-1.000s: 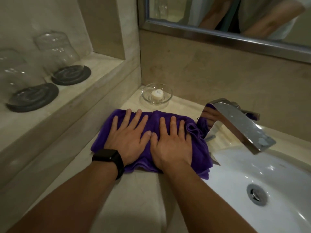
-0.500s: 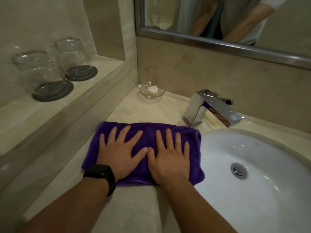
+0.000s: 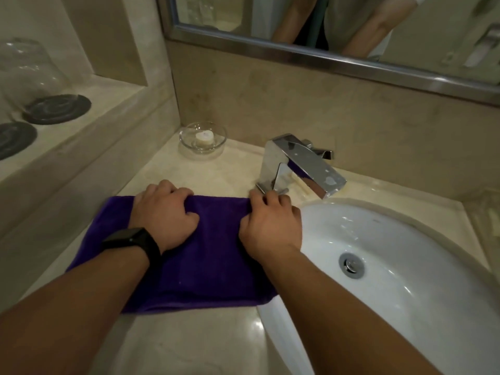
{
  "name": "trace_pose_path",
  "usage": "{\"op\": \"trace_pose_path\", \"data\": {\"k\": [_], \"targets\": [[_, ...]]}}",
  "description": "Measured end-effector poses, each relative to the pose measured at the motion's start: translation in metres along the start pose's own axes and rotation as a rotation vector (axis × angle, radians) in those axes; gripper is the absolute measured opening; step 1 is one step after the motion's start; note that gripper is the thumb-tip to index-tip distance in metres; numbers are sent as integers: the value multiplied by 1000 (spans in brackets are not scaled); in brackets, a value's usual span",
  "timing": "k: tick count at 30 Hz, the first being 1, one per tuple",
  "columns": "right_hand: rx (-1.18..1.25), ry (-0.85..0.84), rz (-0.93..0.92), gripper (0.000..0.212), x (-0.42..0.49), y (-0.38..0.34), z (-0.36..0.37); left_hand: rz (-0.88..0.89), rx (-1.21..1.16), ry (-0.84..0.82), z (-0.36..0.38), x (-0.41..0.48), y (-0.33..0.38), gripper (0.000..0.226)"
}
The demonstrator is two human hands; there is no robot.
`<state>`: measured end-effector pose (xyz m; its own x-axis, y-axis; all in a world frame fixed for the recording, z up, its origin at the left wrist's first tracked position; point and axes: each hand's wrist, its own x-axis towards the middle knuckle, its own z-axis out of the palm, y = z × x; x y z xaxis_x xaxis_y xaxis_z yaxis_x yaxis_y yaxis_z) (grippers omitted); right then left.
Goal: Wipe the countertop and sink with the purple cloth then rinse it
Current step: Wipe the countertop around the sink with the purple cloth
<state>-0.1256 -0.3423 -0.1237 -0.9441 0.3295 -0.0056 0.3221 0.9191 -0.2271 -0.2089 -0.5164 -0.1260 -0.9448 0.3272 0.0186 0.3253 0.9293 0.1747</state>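
Note:
The purple cloth (image 3: 211, 255) lies spread on the beige countertop (image 3: 189, 345), its right edge hanging slightly over the rim of the white sink (image 3: 392, 266). My left hand (image 3: 165, 215), with a black watch on its wrist, grips the cloth's far edge with curled fingers. My right hand (image 3: 270, 226) grips the far right corner of the cloth, just in front of the chrome faucet (image 3: 297, 163). The fingertips of both hands are tucked over the cloth's edge and hidden.
A glass dish (image 3: 203, 139) with a small white soap stands in the back corner. On the raised ledge at the left stand upturned glasses (image 3: 29, 74) on dark coasters (image 3: 56, 108). A mirror (image 3: 324, 31) hangs above the backsplash. The sink drain (image 3: 351, 265) is open.
Both hands pulled the cloth toward me along the counter, away from the faucet. They lay flat on it before; now the fingers are curled over its far edge.

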Motion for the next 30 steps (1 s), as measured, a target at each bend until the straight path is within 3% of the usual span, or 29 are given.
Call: {"op": "trace_pose_path", "data": {"k": [6,11,14,17,19,26,30], "targets": [[9,30,-9,35,7,-9,-2,32,36,-7,-4,4,-3,27],[-15,-35,-73,25,6,-2,-12,101,162,-52,-6,12,-20,33],[-76,-74,-84,21,1,13,-22,63,-21,-223,-17,24,-34,46],[-138,-141,-39,31,-6,33,-36,79,-177,-449,-31,32,-28,55],[-173,-158,-5,38,-10,49,-48,192,-95,-419,-32,33,-9,59],[-340,-85,124,63,-19,146,-93,455,-83,-62,-10,22,101,43],[-394,-100,201,64,-16,202,-100,536,18,-87,13,15,162,49]]}}
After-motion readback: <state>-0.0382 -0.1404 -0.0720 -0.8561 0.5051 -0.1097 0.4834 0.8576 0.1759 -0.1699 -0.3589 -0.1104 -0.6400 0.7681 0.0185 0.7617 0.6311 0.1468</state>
